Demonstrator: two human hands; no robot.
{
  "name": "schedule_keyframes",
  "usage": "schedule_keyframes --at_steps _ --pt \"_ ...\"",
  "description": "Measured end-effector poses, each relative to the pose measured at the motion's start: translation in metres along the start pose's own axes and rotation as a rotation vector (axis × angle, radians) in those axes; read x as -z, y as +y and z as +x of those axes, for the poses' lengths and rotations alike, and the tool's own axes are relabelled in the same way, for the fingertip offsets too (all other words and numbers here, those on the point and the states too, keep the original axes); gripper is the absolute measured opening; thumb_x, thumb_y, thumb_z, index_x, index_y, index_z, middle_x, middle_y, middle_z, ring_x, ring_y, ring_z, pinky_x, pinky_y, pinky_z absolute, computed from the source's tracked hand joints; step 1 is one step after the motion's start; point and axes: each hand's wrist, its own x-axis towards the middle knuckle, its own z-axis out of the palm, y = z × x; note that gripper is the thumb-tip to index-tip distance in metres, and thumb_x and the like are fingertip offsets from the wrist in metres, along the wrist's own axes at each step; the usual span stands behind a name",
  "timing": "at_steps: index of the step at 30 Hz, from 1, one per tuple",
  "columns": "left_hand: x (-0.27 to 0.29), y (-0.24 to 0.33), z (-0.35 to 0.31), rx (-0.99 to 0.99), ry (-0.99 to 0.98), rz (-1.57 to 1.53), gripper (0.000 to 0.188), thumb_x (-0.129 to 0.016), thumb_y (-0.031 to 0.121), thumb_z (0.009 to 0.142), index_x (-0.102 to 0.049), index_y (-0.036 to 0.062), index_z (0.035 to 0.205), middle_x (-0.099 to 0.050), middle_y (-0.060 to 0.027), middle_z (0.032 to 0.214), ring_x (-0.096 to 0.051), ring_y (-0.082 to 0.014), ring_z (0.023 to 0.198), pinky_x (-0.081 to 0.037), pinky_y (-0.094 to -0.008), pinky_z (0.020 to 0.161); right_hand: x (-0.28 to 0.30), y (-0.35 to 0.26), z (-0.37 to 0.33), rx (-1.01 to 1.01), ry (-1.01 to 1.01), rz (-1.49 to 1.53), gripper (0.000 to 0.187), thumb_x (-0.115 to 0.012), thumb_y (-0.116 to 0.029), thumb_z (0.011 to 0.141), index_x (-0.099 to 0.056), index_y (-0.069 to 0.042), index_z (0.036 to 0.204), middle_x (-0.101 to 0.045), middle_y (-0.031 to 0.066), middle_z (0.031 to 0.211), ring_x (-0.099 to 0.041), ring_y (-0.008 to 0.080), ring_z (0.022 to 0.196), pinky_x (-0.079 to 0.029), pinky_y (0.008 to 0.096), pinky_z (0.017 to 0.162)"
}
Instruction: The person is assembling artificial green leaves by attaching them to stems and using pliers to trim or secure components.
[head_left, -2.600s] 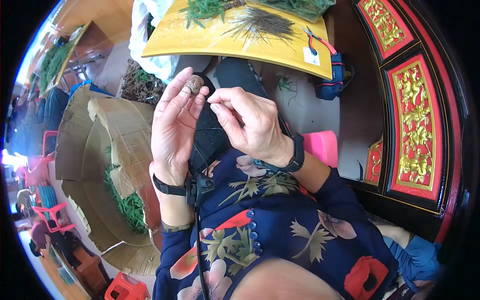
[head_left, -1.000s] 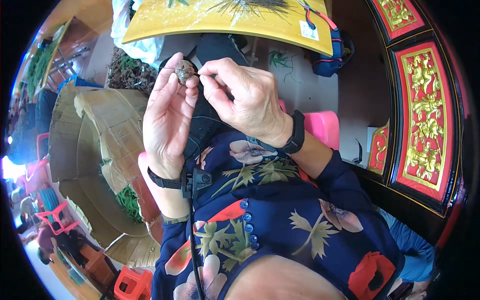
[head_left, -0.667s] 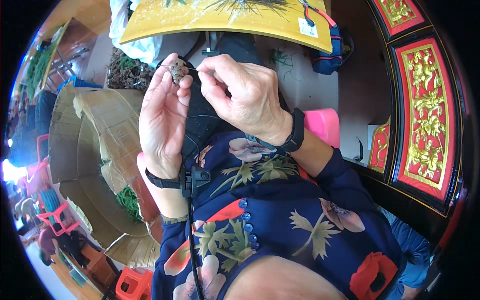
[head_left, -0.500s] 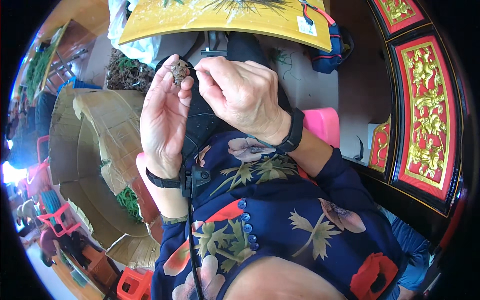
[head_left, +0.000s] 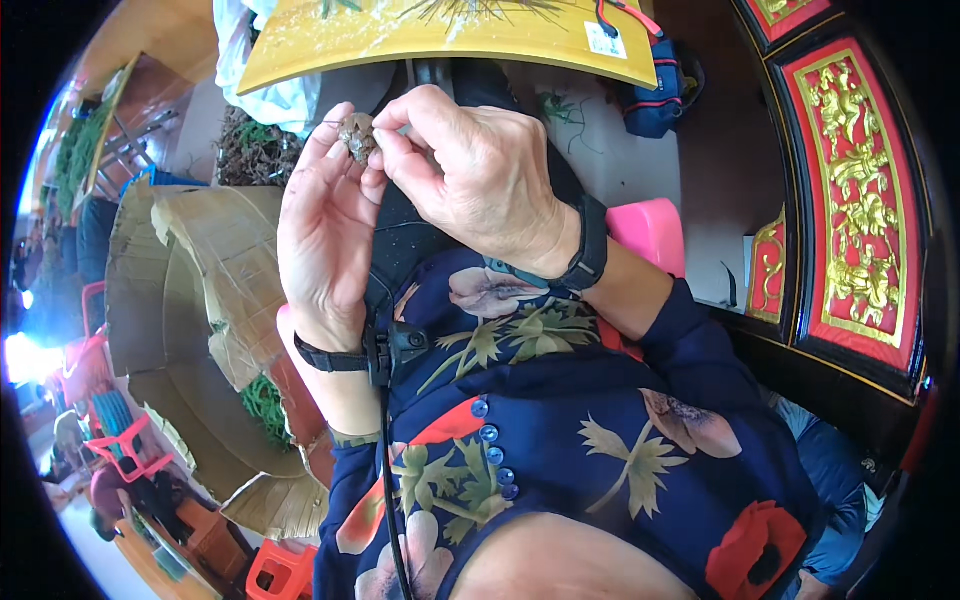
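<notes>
A small brown pine cone is pinched upright between the thumb and fingertips of my left hand, above my lap. From the cone's left side a thin dark wire sticks out past those fingertips. My right hand meets the cone from the right, its thumb and forefinger closed in a pinch at the cone's edge. The wire's other end goes into that pinch and is covered by the fingers. Both wrists wear dark bands.
Ahead stands a yellow table with thin dark wires and red-handled pliers. A torn cardboard box with green sprigs is at my left. Beyond it lies a heap of brown cones. A carved red-gold panel stands right.
My right hand has moved left, closing the gap across which the wire was stretched, and now touches the pine cone. The cone has turned slightly in my left fingers.
</notes>
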Motion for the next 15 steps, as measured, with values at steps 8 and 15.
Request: schedule_keyframes --at_steps 8,15 --pt "-0.0028 -0.0034 0.0012 -0.068 -0.014 0.108 0.029 -0.048 0.008 0.094 -0.046 -0.0004 0.121 -0.057 -0.0099 0.106 -0.057 -0.0165 0.094 -0.046 -0.0289 0.087 0.0017 -0.003 0.0002 0.044 0.029 0.045 0.01 -0.066 -0.004 0.077 -0.059 -0.007 0.082 -0.063 0.004 0.062 -0.064 0.019 0.054 -0.049 0.028 0.05" --pt "0.0007 -0.005 0.0041 -0.165 -0.016 0.199 0.021 -0.048 0.012 0.096 -0.049 0.0028 0.116 -0.057 -0.0095 0.107 -0.056 -0.0145 0.093 -0.046 -0.0274 0.081 -0.0005 0.0011 0.0 0.091 -0.018 0.044 0.01 -0.067 -0.003 0.078 -0.06 -0.006 0.084 -0.064 0.0055 0.067 -0.065 0.0204 0.058 -0.049 0.0284 0.052"
